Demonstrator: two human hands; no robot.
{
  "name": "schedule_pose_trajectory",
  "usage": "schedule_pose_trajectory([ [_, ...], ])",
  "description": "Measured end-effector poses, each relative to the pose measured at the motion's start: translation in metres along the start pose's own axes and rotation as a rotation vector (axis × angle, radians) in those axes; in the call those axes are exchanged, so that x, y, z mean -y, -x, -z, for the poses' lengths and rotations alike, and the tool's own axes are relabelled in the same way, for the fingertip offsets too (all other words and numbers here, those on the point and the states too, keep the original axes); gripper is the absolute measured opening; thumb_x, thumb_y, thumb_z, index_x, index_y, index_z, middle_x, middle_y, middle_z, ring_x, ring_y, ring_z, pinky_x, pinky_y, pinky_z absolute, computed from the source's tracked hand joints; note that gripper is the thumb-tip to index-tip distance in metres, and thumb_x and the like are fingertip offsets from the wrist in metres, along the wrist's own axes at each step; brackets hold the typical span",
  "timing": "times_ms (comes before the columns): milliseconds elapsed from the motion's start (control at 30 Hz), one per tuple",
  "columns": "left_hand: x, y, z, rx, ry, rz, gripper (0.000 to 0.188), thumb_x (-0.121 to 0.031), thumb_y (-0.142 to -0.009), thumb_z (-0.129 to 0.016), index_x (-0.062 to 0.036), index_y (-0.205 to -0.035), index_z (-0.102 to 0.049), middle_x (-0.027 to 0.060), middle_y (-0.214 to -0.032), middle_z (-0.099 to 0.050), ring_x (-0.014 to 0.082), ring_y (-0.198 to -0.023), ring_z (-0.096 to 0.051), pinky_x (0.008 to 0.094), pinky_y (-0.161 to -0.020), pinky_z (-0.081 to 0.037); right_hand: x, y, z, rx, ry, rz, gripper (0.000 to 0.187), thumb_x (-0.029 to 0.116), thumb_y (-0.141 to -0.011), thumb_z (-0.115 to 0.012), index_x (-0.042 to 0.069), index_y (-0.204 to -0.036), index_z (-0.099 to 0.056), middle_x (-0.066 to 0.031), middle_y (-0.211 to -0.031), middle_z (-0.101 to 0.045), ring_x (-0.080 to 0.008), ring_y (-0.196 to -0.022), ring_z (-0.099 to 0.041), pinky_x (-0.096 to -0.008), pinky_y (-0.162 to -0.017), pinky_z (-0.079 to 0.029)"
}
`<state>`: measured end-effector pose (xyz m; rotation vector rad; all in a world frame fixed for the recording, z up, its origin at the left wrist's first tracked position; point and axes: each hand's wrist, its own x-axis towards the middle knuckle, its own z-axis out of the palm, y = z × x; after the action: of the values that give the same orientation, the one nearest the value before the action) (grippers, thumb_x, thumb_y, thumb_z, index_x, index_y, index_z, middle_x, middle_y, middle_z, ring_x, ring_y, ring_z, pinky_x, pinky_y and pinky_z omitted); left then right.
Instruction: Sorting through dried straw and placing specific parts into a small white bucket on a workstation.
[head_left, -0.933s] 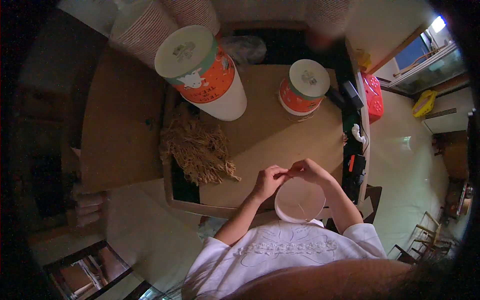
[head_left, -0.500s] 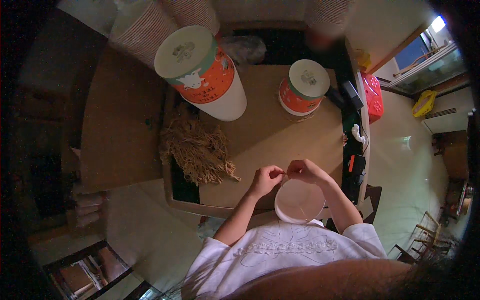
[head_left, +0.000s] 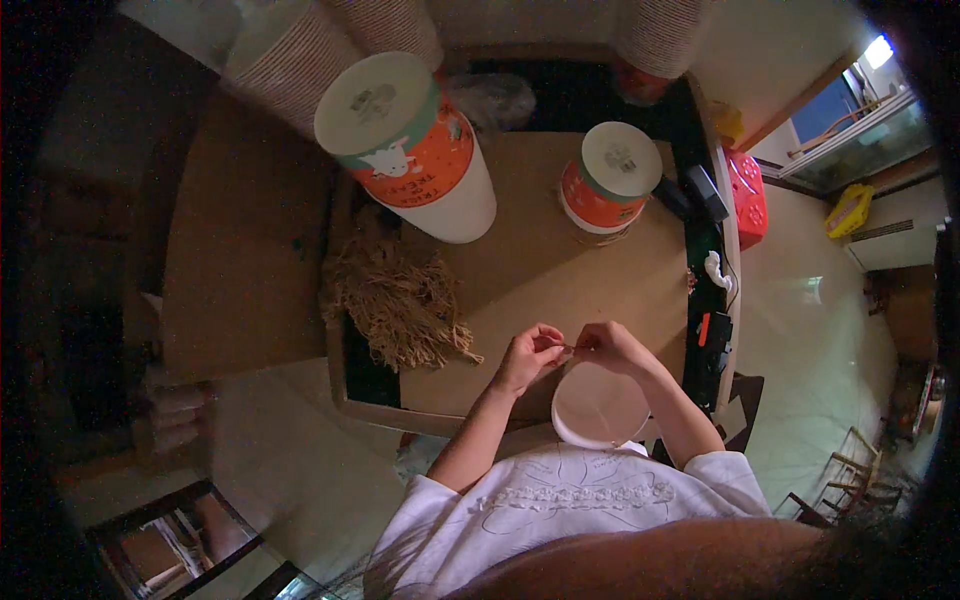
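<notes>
Close to my body, a white paper bucket [head_left: 600, 405] lies with its open mouth toward me, against the table's front edge. At its far rim my left hand [head_left: 530, 358] and my right hand [head_left: 615, 347] meet, thumbs and forefingers pinched on a thin cord. Most of the cord is hidden by the fingers; a faint strand shows inside the bucket. To the left is a heap of tan cords [head_left: 400, 305]. Beyond it, a tall stack of upturned paper buckets [head_left: 440, 215] bears an orange and green print. A shorter matching stack [head_left: 603, 208] stands to the right.
Cardboard [head_left: 530, 270] covers the tabletop. Along the right edge are a black device [head_left: 706, 192], a crumpled white tissue [head_left: 716, 268] and a black and orange tool [head_left: 712, 333]. Tall nested bucket stacks [head_left: 290, 70] and a clear plastic bag [head_left: 495, 100] are at the back.
My left fingers have lifted and shifted slightly, their pinch now a little apart from the right fingertips. The bucket has hardly moved.
</notes>
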<state>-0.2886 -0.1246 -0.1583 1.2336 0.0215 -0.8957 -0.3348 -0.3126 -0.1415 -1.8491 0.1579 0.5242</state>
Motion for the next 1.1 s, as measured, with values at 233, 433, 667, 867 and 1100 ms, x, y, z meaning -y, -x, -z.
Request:
schedule_pose_trajectory([
  [233,0.011,-0.002,0.003,-0.035,-0.200,-0.066,0.014,0.002,-0.077,-0.058,-0.0042,-0.090,-0.055,0.0007,-0.080,-0.058,0.0092,-0.071,-0.056,0.0236,-0.064,-0.047,-0.006,0.000,-0.001,0.027,-0.036,-0.001,0.010,0.009,-0.077,-0.058,0.000,-0.081,-0.061,-0.0066,-0.072,-0.063,-0.0121,-0.066,-0.058,-0.0245,-0.059,-0.046],
  [433,0.009,0.000,-0.003,-0.033,-0.384,-0.082,0.013,0.002,-0.077,-0.059,-0.0022,-0.090,-0.058,0.0018,-0.084,-0.062,0.0094,-0.078,-0.059,0.0236,-0.073,-0.048,-0.010,0.001,-0.001,0.002,-0.076,0.018,0.010,0.011,-0.077,-0.058,0.003,-0.081,-0.061,-0.0107,-0.072,-0.061,-0.0161,-0.065,-0.056,-0.0306,-0.061,-0.045],
  [667,0.004,0.001,-0.010,-0.054,-0.407,-0.166,0.010,-0.003,-0.079,-0.060,-0.0012,-0.089,-0.061,0.0031,-0.079,-0.064,0.0082,-0.074,-0.059,0.0221,-0.068,-0.048,-0.013,-0.002,-0.003,0.026,-0.142,-0.050,0.010,0.011,-0.079,-0.057,0.003,-0.082,-0.061,-0.0101,-0.074,-0.062,-0.0165,-0.066,-0.056,-0.0304,-0.062,-0.045],
  [867,0.006,-0.001,-0.011,-0.093,-0.412,-0.168,0.007,-0.007,-0.082,-0.058,-0.0026,-0.087,-0.061,0.0004,-0.077,-0.062,0.0070,-0.071,-0.056,0.0214,-0.063,-0.045,-0.014,-0.002,-0.005,-0.006,-0.194,0.074,0.012,0.010,-0.077,-0.063,0.000,-0.077,-0.057,-0.0046,-0.069,-0.059,-0.0096,-0.066,-0.053,-0.0230,-0.058,-0.043],
  [1100,0.007,-0.004,-0.013,-0.138,-0.294,-0.100,0.007,-0.009,-0.084,-0.056,-0.0031,-0.085,-0.059,-0.0005,-0.074,-0.060,0.0056,-0.065,-0.053,0.0205,-0.058,-0.044,0.003,0.002,-0.002,-0.073,-0.019,-0.011,0.018,0.013,-0.072,-0.068,0.001,-0.074,-0.055,-0.0096,-0.066,-0.058,-0.0139,-0.059,-0.051,-0.0293,-0.055,-0.043],
])
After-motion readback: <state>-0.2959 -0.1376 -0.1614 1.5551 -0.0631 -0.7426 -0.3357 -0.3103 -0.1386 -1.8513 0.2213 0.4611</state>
